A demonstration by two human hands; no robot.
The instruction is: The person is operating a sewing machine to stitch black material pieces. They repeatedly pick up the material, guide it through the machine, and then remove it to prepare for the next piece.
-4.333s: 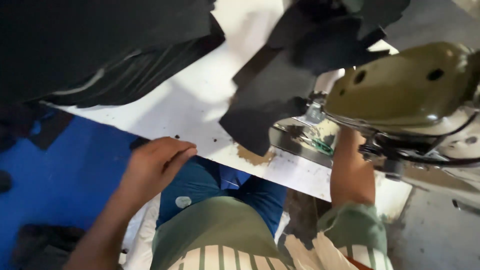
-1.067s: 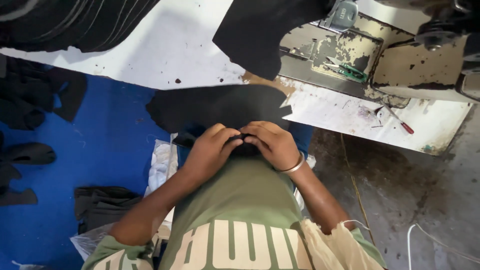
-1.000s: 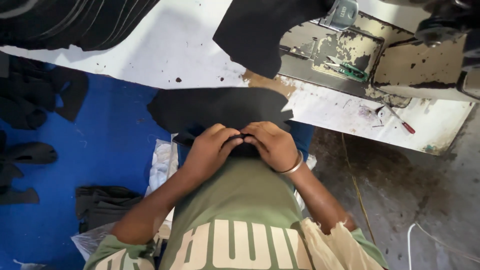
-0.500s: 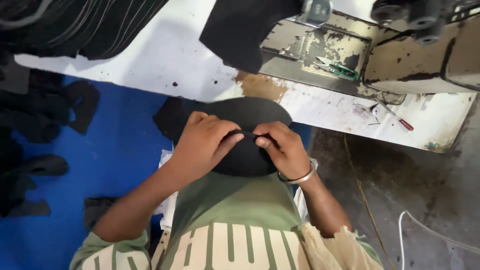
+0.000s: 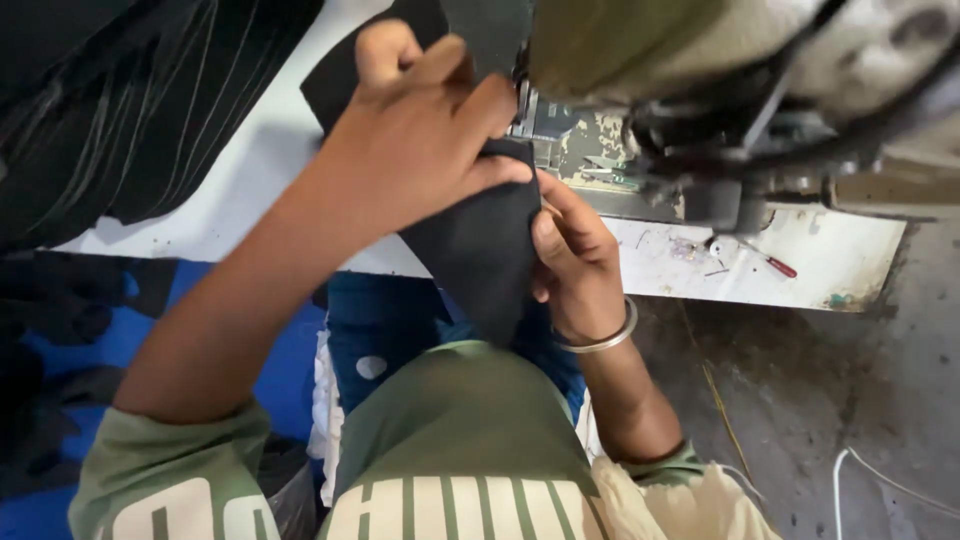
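Both hands gripped a piece of matte black fabric [image 5: 480,250] at the edge of a white worktable [image 5: 250,180], just beside the olive-green sewing machine [image 5: 640,50]. The left hand [image 5: 420,130] pinched the cloth's upper part from above; the right hand [image 5: 575,265], a plain metal bangle [image 5: 605,340] on its wrist, grasped its right edge. A red-handled screwdriver [image 5: 770,262] lay on the scuffed tabletop.
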